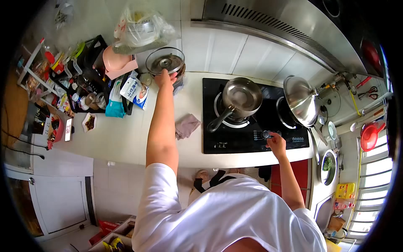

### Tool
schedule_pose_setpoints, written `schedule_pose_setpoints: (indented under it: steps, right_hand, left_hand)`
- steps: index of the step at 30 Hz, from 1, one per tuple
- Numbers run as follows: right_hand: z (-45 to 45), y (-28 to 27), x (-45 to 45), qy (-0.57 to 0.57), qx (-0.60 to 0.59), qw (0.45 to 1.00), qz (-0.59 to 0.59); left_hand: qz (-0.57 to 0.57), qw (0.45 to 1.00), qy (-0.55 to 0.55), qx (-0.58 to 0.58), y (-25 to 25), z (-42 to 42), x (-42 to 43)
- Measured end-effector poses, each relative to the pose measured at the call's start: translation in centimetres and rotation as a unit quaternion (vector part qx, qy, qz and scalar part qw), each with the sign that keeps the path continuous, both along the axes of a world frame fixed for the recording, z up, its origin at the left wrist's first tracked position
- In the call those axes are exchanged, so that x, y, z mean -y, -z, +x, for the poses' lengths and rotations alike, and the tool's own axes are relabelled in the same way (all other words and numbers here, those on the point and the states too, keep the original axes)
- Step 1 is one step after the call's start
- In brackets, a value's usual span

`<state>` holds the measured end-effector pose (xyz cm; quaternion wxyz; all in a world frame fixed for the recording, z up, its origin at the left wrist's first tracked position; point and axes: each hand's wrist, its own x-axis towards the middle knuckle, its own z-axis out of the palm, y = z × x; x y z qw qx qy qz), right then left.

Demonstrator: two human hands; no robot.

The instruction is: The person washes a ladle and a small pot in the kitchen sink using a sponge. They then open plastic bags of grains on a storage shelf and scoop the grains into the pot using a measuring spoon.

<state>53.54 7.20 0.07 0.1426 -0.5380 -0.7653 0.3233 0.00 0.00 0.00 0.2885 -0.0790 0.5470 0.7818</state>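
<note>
My left hand (166,78) reaches to the back of the counter, at the near edge of a round glass lid (165,64) with a metal knob. The lid lies tilted over a dark container that it partly hides. My right hand (276,143) is at a control knob (265,134) on the front of the black gas stove (218,143), its fingers closed around or against the knob. On the left burner sits a small steel saucepan (242,97), its handle pointing toward the front left. A steel wok lid (300,101) covers the right burner.
A crumpled cloth (187,127) lies left of the stove. Seasoning bags (135,90), a pink container (117,59) and a small dish (89,122) stand further left. A bowl of greens (328,168) is at the right. The range hood (285,31) hangs above.
</note>
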Motion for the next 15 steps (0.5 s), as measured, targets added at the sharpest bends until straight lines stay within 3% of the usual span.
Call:
schedule_pose_setpoints:
  steps: [3, 6, 8, 11, 15]
  right_hand:
    - [-1.8, -3.6, 1.4, -0.039, -0.091, 0.995, -0.015]
    - [-4.8, -6.4, 3.0, -0.073, -0.197, 0.977, -0.046]
    - [-7.1, -7.4, 3.1, -0.1, -0.321, 0.924, -0.18]
    - [-11.6, -9.6, 3.9, -0.125, -0.35, 0.882, -0.29]
    - [-17.0, -8.5, 3.0, -0.131, -0.427, 0.779, -0.44]
  left_hand:
    - [0.036, 0.998, -0.054, -0.021, -1.4, 0.6, -0.6]
    - [0.131, 0.99, 0.051, -0.008, -1.3, 3.2, 2.6]
    - [0.163, 0.979, 0.123, -0.021, -1.9, 6.5, 5.0]
    - [0.164, 0.969, 0.185, 0.0, -3.0, 11.6, 7.0]
    - [0.222, 0.912, 0.344, 0.015, -6.0, 17.8, 8.7]
